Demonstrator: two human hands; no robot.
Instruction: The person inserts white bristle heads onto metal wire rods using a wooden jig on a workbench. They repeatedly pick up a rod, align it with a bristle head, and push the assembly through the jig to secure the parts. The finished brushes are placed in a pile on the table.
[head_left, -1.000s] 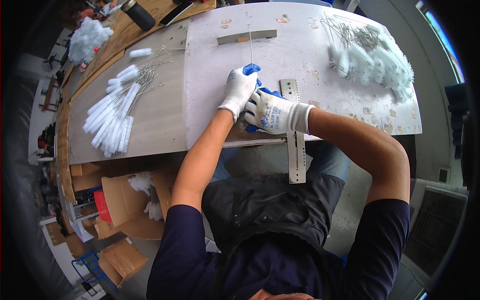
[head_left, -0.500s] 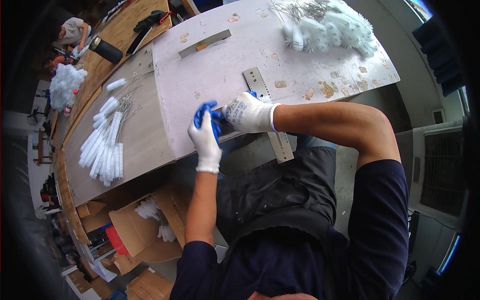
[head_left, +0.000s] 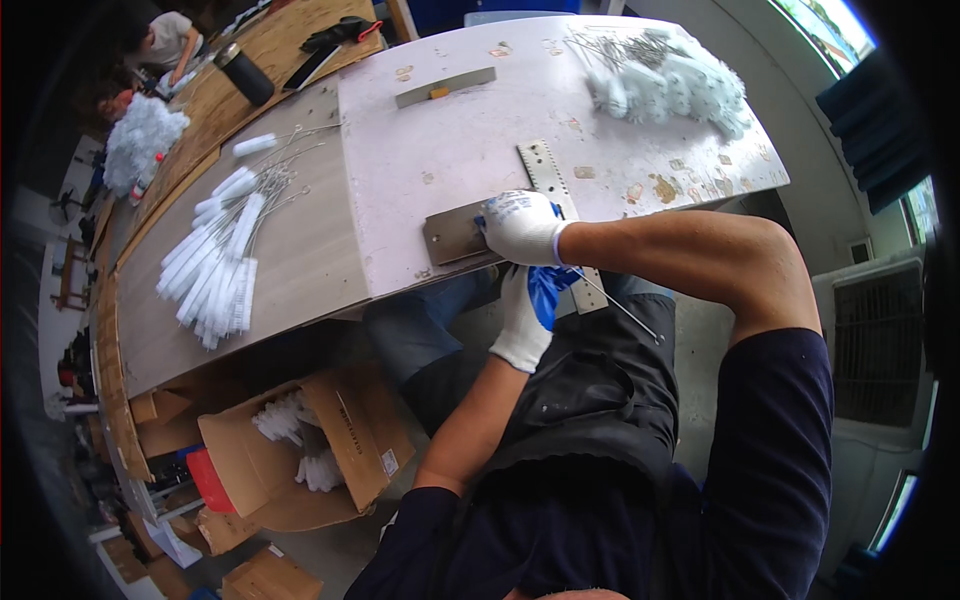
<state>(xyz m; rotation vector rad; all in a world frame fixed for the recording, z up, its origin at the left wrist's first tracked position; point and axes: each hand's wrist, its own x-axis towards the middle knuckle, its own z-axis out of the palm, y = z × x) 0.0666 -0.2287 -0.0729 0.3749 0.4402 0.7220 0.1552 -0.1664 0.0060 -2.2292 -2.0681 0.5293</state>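
My left hand (head_left: 525, 330), in a white glove with a blue palm, is closed just below the table edge. From its fingers a thin looped wire stem (head_left: 625, 312) slants down to the right over my apron; its other end is hidden by the hands. Directly above, my gloved right hand (head_left: 522, 228) has its fingers curled in, and what they hold is hidden. It touches the right end of a flat metal plate (head_left: 452, 236) at the table edge. A perforated metal strip (head_left: 540, 165) runs beneath my right wrist and out past the edge.
White bottle brushes (head_left: 215, 270) with wire stems lie fanned on the left; another pile of brushes (head_left: 670, 90) sits far right. A metal bar (head_left: 445, 88) stands toward the back. Below is an open cardboard box (head_left: 240, 475) holding white brushes. A co-worker (head_left: 165, 45) sits far left.
My left hand has moved right and down, from the plate to below my right hand. The looped wire now shows, and the metal plate is uncovered. The view has shifted slightly.
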